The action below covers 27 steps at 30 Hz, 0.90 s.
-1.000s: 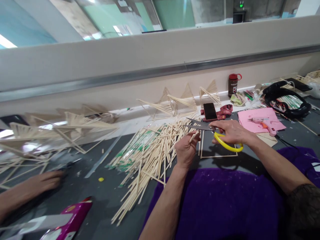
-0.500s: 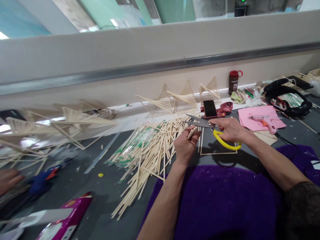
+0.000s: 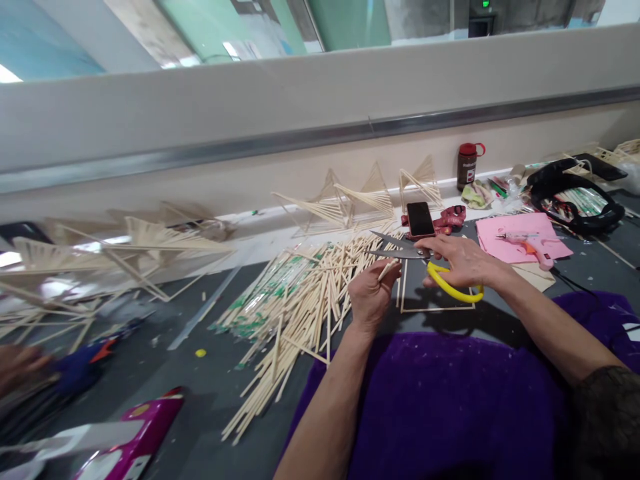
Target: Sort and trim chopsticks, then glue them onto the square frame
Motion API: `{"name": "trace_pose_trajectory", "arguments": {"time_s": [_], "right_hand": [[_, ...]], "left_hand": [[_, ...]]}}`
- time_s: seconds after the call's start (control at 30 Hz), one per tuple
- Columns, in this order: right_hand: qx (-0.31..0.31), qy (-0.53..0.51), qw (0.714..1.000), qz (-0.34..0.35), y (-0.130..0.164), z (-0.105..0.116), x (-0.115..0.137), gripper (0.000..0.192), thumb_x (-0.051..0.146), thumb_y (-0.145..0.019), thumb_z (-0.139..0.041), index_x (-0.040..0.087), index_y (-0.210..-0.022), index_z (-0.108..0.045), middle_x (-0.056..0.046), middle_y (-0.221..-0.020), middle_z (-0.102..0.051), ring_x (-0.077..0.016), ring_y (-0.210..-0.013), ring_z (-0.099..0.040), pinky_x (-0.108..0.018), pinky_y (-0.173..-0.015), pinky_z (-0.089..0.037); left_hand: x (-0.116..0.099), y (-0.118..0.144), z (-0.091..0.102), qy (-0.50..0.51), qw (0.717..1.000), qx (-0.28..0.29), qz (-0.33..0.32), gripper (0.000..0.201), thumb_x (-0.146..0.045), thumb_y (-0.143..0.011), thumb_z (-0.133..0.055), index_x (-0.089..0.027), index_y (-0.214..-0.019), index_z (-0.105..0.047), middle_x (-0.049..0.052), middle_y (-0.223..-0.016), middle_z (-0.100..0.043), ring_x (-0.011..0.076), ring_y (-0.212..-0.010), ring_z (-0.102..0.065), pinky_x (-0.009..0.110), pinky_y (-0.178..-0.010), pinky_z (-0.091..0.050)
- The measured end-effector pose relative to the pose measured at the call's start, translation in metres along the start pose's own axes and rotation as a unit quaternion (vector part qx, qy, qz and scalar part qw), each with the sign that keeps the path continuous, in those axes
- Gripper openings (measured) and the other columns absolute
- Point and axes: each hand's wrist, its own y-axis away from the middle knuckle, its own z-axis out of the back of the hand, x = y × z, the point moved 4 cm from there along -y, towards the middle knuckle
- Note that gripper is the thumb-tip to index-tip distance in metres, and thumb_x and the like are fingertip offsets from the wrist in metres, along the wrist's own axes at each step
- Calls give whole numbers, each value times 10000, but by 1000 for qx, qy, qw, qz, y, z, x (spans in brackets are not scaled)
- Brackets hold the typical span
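Note:
My right hand (image 3: 463,261) is closed around the yellow handles of a pair of scissors (image 3: 400,251), whose grey blades are parted and point left. Just below the blades, my left hand (image 3: 373,290) pinches a short wooden stick (image 3: 385,270); its lower part is hidden in the fingers. A square frame of thin sticks (image 3: 435,309) lies on the table under my hands. To the left of my left hand spreads a loose heap of wooden sticks (image 3: 300,320), partly over clear plastic wrappers with green print (image 3: 255,300).
Stick models (image 3: 360,200) stand along the wall. A phone (image 3: 421,219), a bottle (image 3: 467,167) and a pink glue gun (image 3: 530,248) on pink cloth (image 3: 555,233) lie beyond my hands. At left, another person's hand (image 3: 23,367) is near a blue tool (image 3: 80,363).
My hands and the scissors have hardly moved. The other person's hand at the left edge has shifted slightly, blurred by motion.

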Motion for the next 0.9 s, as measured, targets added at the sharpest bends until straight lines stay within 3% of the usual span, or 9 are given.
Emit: {"name": "trace_pose_trajectory", "arguments": {"time_s": [0.2, 0.4, 0.9], "right_hand": [[-1, -38, 999, -6, 0, -4, -3, 564, 507, -791, -719, 287, -1295, -593, -58, -1147, -706, -210, -929, -653, -339, -818, -470], [-24, -30, 999, 2, -2, -11, -4, 447, 315, -817, -658, 264, -1259, -625, -48, -1050, -730, -173, -784, -630, -309, -753, -464], [-46, -53, 997, 10, -4, -13, -3, 404, 273, -798, -606, 235, -1195, -668, -62, -1012, -734, -180, -796, -630, -295, -727, -456]], "left_hand": [[-3, 0, 0, -9, 1000, 8, -9, 254, -405, -870, -618, -239, -728, -748, 8, -760, -778, 159, -654, -717, 237, -637, -542], [-1, 0, 2, -13, 1000, -9, -20, 322, -428, -884, -606, -225, -661, -717, 11, -709, -761, 144, -635, -700, 226, -614, -518], [1, 0, -1, -2, 1000, -17, -14, 262, -407, -881, -610, -219, -728, -709, 8, -665, -737, 138, -600, -672, 230, -593, -496]]}}
